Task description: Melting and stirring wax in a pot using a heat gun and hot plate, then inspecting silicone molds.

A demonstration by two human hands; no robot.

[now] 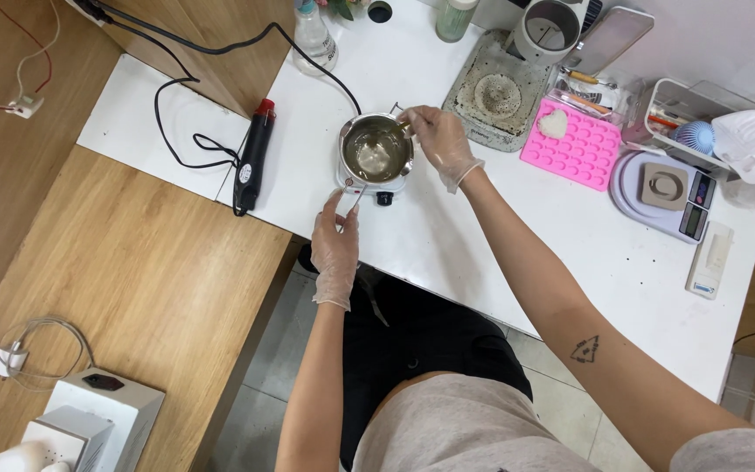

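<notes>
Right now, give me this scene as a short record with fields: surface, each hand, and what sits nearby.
surface: white table
left hand: gloved, gripping the handle of the metal pot
right hand: gloved, holding a small tool at the pot's rim
pot: on a small white hotplate
left of pot: black heat gun
right of pot: pink silicone mould

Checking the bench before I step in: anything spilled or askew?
No spill shows. The grey slab behind the pink mold looks stained and worn, and the black cord trails loosely across the white table.

pink silicone mould [580,144], black heat gun [253,156], digital scale [664,190]
</notes>
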